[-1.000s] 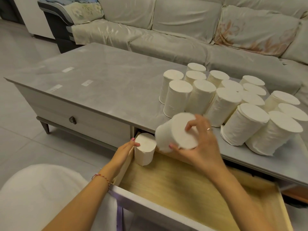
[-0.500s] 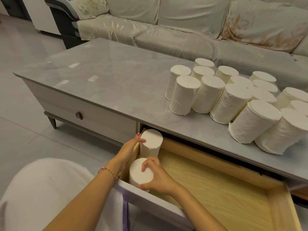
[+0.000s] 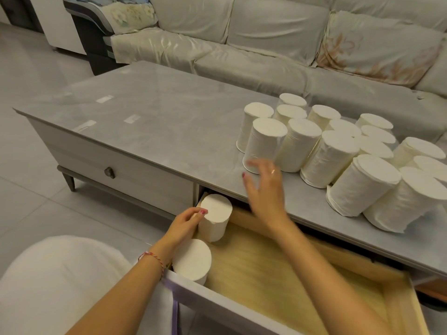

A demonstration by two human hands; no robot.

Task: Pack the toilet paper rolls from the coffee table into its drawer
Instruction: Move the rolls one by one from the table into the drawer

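Several white toilet paper rolls point(image 3: 336, 151) stand bunched on the right half of the grey coffee table point(image 3: 150, 126). The drawer point(image 3: 302, 293) under them is pulled out, with a pale wood floor. Two rolls stand upright at its left end: a far one point(image 3: 216, 217) and a near one point(image 3: 192, 261). My left hand point(image 3: 186, 224) rests against the far roll's left side, fingertips on its top edge. My right hand point(image 3: 264, 183) is blurred, fingers apart and empty, hovering over the table's front edge just before the nearest standing roll point(image 3: 264, 141).
A second drawer with a dark knob point(image 3: 109, 172) is closed on the left. A pale sofa point(image 3: 266, 44) runs behind the table. My lap in white cloth point(image 3: 60, 286) is at the bottom left, against the drawer front. Grey tiled floor lies to the left.
My right hand set its roll down in the drawer's near left corner, let go, and rose to the table's rolls. The left hand stays on the far roll.
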